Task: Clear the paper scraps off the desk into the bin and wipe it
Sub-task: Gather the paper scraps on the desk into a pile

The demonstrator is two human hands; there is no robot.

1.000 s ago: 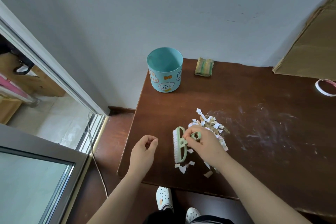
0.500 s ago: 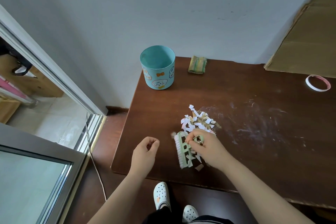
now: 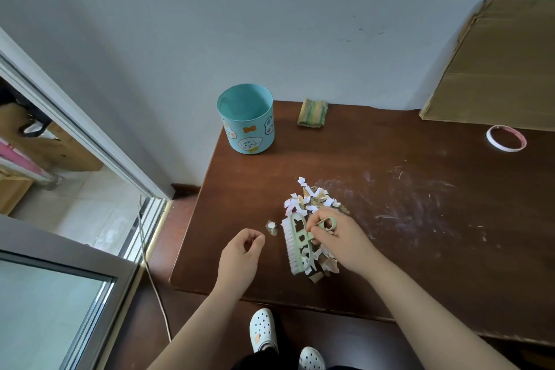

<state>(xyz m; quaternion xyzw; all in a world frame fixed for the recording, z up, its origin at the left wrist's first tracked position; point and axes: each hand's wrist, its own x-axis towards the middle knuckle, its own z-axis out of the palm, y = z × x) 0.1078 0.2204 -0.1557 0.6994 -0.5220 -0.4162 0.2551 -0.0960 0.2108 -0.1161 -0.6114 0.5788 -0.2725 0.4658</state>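
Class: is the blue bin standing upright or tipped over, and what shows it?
Upright. The bin stands on its base on the desk, open mouth facing up.

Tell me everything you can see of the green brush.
The brush is pale green, plastic by its look, with an openwork back of rectangular cut-outs, white bristles along its left side and a ring-ended handle on the right. The right hand grips that handle, fingers curled round it. The brush lies on the desk near the front left, bristles facing left, with scraps against its right side and far end. The left hand is beside it, not touching.
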